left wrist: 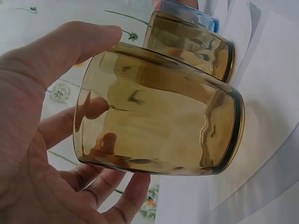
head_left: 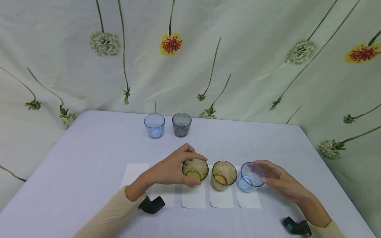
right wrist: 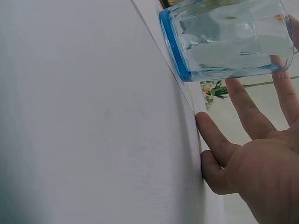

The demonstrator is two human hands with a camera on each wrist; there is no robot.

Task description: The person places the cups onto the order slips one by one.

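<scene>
My left hand point(head_left: 174, 167) grips an amber glass point(left wrist: 154, 112) near its rim, thumb on one side and fingers on the other. This glass is upright over the middle paper strip; whether its base touches the paper I cannot tell. Just right of it stands a second amber glass point(head_left: 221, 183), touched by neither hand. My right hand point(head_left: 281, 180) holds a light blue glass point(right wrist: 224, 42) between thumb and fingers, at the rightmost strip. Its lower fingers rest near the tabletop in the right wrist view.
Farther back on the white-covered table point(head_left: 98, 148) stand another blue glass point(head_left: 154, 127) and a grey glass point(head_left: 181, 125). Several white paper strips point(head_left: 193, 198) lie in a row, two of them left of the held amber glass. A flower-patterned cloth point(head_left: 238, 66) hangs behind.
</scene>
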